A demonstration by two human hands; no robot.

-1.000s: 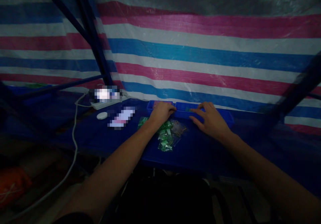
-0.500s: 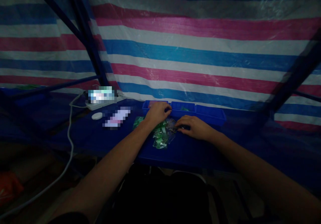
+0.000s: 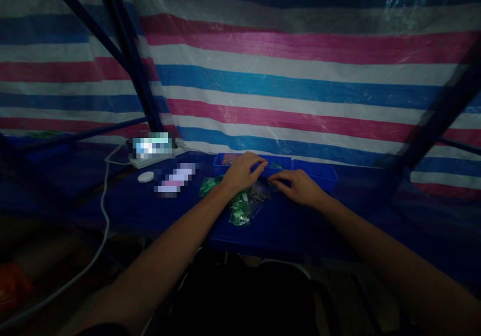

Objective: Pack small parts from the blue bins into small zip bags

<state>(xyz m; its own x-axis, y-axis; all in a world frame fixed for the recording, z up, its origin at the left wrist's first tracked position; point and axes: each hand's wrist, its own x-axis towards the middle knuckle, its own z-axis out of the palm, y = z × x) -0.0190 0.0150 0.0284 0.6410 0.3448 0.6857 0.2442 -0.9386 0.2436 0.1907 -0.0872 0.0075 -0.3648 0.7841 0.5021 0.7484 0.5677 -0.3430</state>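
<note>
My left hand [image 3: 244,172] is over the front of the blue divided bin [image 3: 315,173], thumb and forefinger brought together at the tips. Whatever they may pinch is too small and dark to make out. Just to the right, my right hand [image 3: 298,186] hovers low over the table with its thumb and forefinger closed, tips pointing left; I cannot make out what is between them. Below and between the hands lies a pile of small clear packets with green contents [image 3: 240,208]. Clear packets with dark bits [image 3: 259,191] lie at its right side.
Left of the pile are a blurred phone-like screen [image 3: 176,179], a white round disc [image 3: 146,177] and a white power strip [image 3: 150,160] with a lit device on it. A white cable [image 3: 107,210] hangs over the table edge. Blue metal posts [image 3: 145,95] frame a striped sheet [image 3: 281,85].
My left hand has shifted slightly right along the bin. My right hand has drawn a little up and right, off the clear packets. The pile looks about the same.
</note>
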